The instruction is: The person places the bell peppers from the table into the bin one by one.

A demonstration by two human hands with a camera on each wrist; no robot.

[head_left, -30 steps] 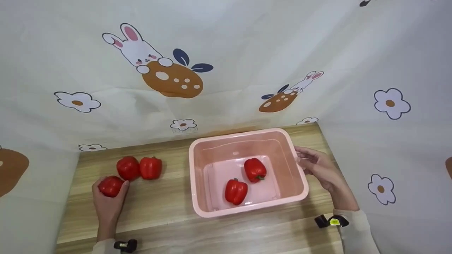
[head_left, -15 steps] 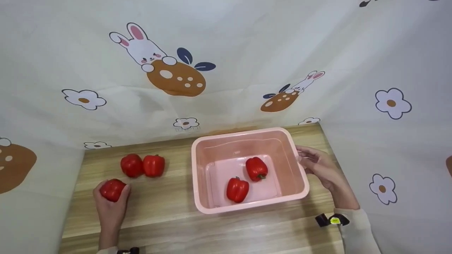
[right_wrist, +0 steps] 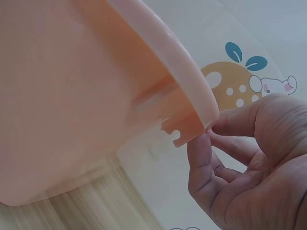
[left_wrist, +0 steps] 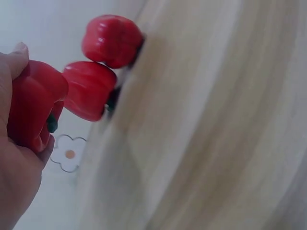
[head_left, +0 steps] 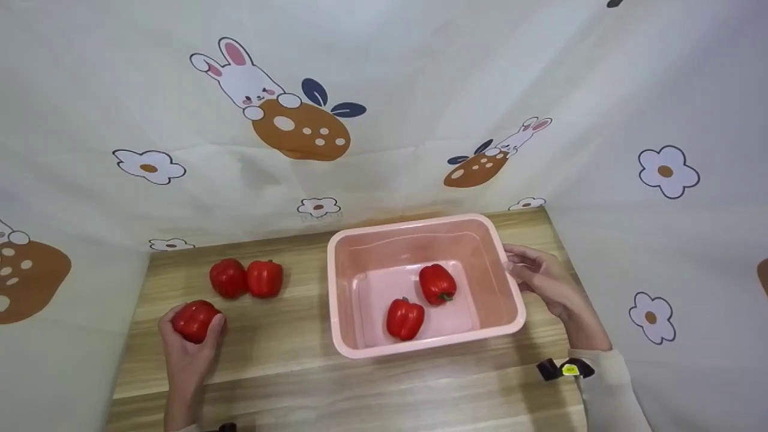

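Observation:
My left hand point(head_left: 191, 357) grips a red bell pepper point(head_left: 195, 321), thumb on one side and fingers round the other. In the left wrist view this bell pepper point(left_wrist: 36, 103) shows a green stem and is held up off the wooden table. Just beyond it, two more red bell peppers point(head_left: 228, 278) point(head_left: 264, 278) sit side by side. My right hand point(head_left: 551, 285) pinches the right rim of a pink plastic basin point(head_left: 336, 300). The right wrist view shows thumb and forefinger at the basin's rim point(right_wrist: 184, 67). Two red bell peppers point(head_left: 437, 284) point(head_left: 405, 318) lie inside the basin.
The wood-grain table point(head_left: 288, 384) runs under everything. Pale sheeting point(head_left: 384, 90) printed with rabbits and flowers rises behind it and at both sides. The basin's raised walls stand between the right hand and the peppers inside.
My left hand has lifted its bell pepper and drawn it slightly away from the other two on the table. The right hand keeps its pinch on the basin rim. The head view has shifted slightly.

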